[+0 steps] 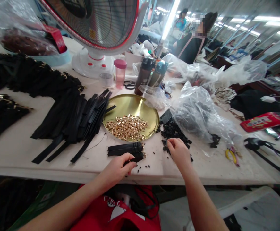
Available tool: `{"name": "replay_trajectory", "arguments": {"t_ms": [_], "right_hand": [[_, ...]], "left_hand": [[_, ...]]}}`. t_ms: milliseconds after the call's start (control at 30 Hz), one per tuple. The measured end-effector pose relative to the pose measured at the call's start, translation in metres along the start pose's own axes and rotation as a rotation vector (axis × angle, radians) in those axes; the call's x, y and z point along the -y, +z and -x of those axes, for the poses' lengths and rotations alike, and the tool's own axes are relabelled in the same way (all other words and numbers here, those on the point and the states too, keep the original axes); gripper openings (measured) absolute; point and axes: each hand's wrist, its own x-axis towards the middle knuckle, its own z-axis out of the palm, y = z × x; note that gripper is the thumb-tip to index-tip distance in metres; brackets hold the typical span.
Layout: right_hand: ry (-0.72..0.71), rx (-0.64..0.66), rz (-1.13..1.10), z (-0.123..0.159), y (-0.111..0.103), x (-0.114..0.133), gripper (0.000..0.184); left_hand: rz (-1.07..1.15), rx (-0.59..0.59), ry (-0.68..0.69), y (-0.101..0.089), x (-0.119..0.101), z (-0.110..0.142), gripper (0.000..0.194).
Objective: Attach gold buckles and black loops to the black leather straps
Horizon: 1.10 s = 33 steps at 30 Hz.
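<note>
Near the table's front edge, my left hand (pixel 120 166) is closed on a black strap (pixel 139 157), whose end with a gold buckle shows beyond the fingers. Just behind it lie finished-looking black straps (pixel 124 149) side by side, gold buckles at their right ends. My right hand (pixel 179 153) reaches over a pile of small black pieces (pixel 174 130), thumb and fingertips pinched together. Whatever is between those fingertips is too small to make out. Behind both hands, a round gold tray (pixel 137 104) holds a heap of gold buckles (pixel 129 126).
Long black straps (pixel 70 115) are heaped on the left. A heater fan (pixel 94 62), a pink cup (pixel 120 75) and dark bottles (pixel 143 77) stand behind the tray. Right are a clear plastic bag (pixel 192 109), yellow-handled pliers (pixel 231 156) and a red packet (pixel 262 121). Another person (pixel 190 48) is farther back.
</note>
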Motion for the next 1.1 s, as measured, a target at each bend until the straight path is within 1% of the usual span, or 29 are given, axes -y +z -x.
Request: {"name": "replay_trajectory", "arguments": {"t_ms": [33,100,200,300,333,367,400,467,500,533,600,667,800,933,1033,1100], "right_hand": [[0.009,0.023,0.132,-0.011,0.002,-0.008,0.019],[0.004,0.052,0.202,-0.026,0.007,-0.017,0.012],[-0.016,0.058,0.171,-0.035,0.010,-0.019,0.008],[-0.023,0.034,0.120,-0.029,0.005,-0.011,0.011],[-0.012,0.043,0.029,-0.024,0.002,-0.005,0.014],[0.012,0.073,-0.126,-0.018,0.000,0.003,0.018],[0.047,0.125,-0.335,-0.010,-0.002,0.013,0.021],[0.143,0.290,-0.825,0.009,-0.003,0.036,0.027],[0.178,0.372,-0.998,0.018,-0.002,0.048,0.027],[0.204,0.438,-1.112,0.028,0.000,0.059,0.026],[0.245,0.515,-1.235,0.042,0.004,0.077,0.025],[0.273,0.544,-1.267,0.051,0.009,0.086,0.027],[0.300,0.541,-1.226,0.057,0.017,0.091,0.030],[0.336,0.449,-1.224,0.060,0.018,0.093,0.036],[0.344,0.372,-1.203,0.062,0.018,0.093,0.035],[0.356,0.357,-1.199,0.063,0.018,0.090,0.032]], "left_hand": [[0.004,0.000,0.003,0.001,0.000,0.000,0.027],[0.009,0.012,0.022,0.003,-0.002,0.001,0.027],[-0.003,0.008,0.043,0.002,-0.003,0.005,0.025],[-0.016,-0.025,0.058,-0.001,-0.005,0.010,0.026],[-0.008,-0.045,0.063,-0.002,-0.005,0.010,0.026],[0.005,-0.071,0.067,-0.002,-0.006,0.010,0.027],[0.024,-0.101,0.072,-0.001,-0.008,0.009,0.027],[0.062,-0.157,0.089,0.000,-0.011,0.006,0.027],[0.079,-0.169,0.100,0.001,-0.013,0.004,0.027],[0.092,-0.171,0.108,0.001,-0.014,0.003,0.026],[0.087,-0.158,0.115,0.000,-0.015,0.003,0.025],[0.036,-0.146,0.111,-0.002,-0.013,0.005,0.026],[-0.085,-0.147,0.090,-0.005,-0.007,0.012,0.028],[-0.116,-0.177,0.097,-0.004,-0.005,0.011,0.027],[-0.121,-0.173,0.098,-0.002,-0.004,0.010,0.027],[-0.124,-0.157,0.113,-0.001,-0.003,0.009,0.028]]}}
